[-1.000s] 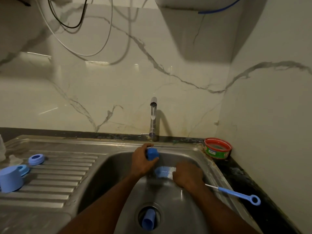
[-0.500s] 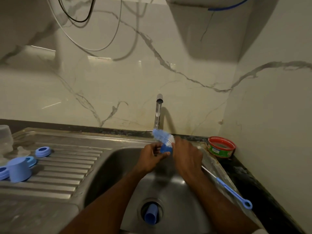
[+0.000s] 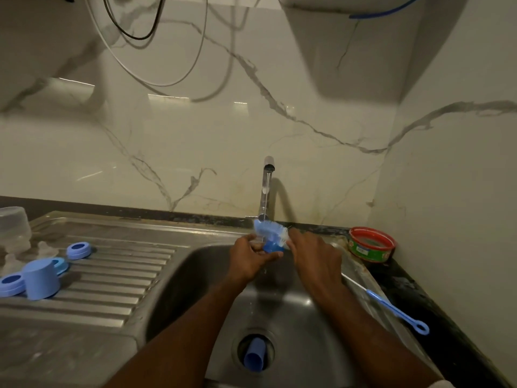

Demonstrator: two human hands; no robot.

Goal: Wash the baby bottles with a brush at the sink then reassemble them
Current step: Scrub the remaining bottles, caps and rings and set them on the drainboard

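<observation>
Under the tap (image 3: pixel 267 186), my left hand (image 3: pixel 249 257) pinches a small blue bottle part (image 3: pixel 271 246). My right hand (image 3: pixel 314 254) grips the handle of a blue and white bottle brush (image 3: pixel 270 228), whose bristle head lies across the top of that part. Both are held over the back of the steel sink (image 3: pixel 302 309). On the drainboard (image 3: pixel 112 273) at the left lie a blue cap (image 3: pixel 40 278), blue collar rings (image 3: pixel 79 250), clear teats and a clear bottle (image 3: pixel 14 226).
A blue cup-like piece (image 3: pixel 254 357) sits in the sink drain. A thin blue teat brush (image 3: pixel 391 306) lies on the sink's right rim. A red and green tub (image 3: pixel 370 243) stands in the back right corner. Cables hang on the marble wall.
Both hands rose from low in the basin up to the tap. The brush moved from beside the blue part to lying across its top.
</observation>
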